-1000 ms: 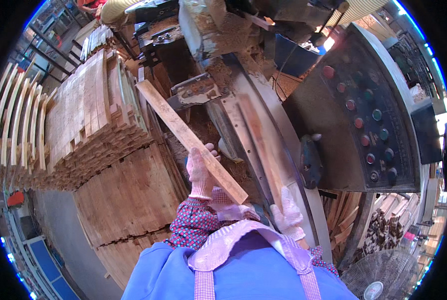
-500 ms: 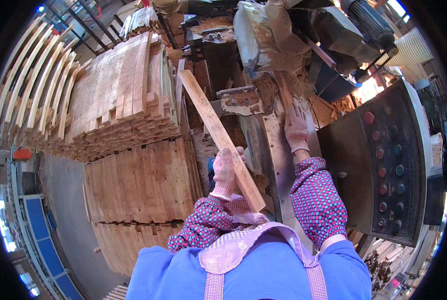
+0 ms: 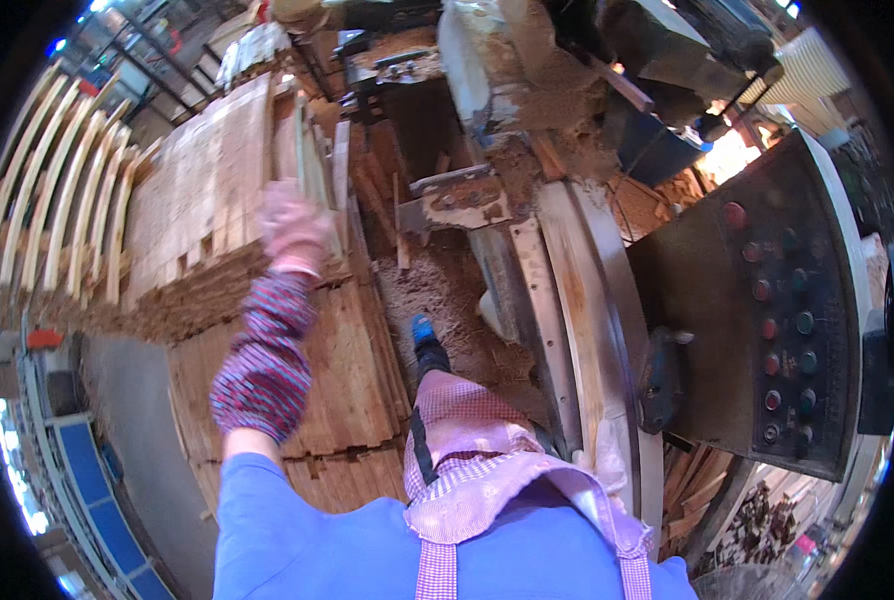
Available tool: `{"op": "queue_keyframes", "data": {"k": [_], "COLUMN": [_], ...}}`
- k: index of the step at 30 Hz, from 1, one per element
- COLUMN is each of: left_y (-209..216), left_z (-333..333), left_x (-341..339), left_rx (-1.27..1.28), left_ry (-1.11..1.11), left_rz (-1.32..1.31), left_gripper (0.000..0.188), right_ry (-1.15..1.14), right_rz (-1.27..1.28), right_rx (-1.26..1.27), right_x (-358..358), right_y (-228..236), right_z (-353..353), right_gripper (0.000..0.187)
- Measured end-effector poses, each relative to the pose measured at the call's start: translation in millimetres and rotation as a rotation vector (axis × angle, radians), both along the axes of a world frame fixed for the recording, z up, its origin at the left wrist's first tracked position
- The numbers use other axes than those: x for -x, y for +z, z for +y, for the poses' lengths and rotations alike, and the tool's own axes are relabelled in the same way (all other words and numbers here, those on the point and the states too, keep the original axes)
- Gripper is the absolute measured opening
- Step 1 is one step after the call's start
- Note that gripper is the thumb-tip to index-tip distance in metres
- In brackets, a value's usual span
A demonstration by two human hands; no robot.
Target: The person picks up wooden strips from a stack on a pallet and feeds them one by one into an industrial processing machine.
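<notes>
Pink-gloved left hand (image 3: 297, 230) blurs by the plank stack (image 3: 202, 185), right hand (image 3: 610, 465) at the near end of the wooden strip (image 3: 579, 300), both openings and holds unclear; uneven pressure could skew it.

Left gloved hand (image 3: 295, 228) is showing blurred over the stacked boards (image 3: 202, 180), contact unclear, while right gloved hand (image 3: 609, 462) is resting by the near end of a wooden strip (image 3: 573, 285) that's lying along the metal machine bed (image 3: 545, 322), button panel (image 3: 767, 320) standing right.
</notes>
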State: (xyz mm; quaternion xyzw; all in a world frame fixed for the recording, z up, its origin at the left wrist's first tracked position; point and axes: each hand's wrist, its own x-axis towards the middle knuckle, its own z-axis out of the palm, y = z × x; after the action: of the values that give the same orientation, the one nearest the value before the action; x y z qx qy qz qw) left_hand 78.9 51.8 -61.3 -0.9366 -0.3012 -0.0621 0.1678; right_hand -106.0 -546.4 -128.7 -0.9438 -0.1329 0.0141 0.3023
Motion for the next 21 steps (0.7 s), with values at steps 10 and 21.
{"op": "queue_keyframes", "data": {"k": [10,21], "left_y": [-18.4,5.3], "left_z": [166.7,-36.2], "left_x": [-66.8,41.3], "left_rx": [0.096,1.897], "left_ry": [0.504,0.164], "left_rz": [0.206,-0.903], "left_gripper": [0.078,0.035], "right_ry": [0.173,0.284], "right_rz": [-0.303,0.214], "right_rx": [0.547,-0.535], "right_x": [-248.0,-248.2], "right_y": [14.5,66.1], "right_z": [125.2,226.9], "right_gripper": [0.048,0.061]}}
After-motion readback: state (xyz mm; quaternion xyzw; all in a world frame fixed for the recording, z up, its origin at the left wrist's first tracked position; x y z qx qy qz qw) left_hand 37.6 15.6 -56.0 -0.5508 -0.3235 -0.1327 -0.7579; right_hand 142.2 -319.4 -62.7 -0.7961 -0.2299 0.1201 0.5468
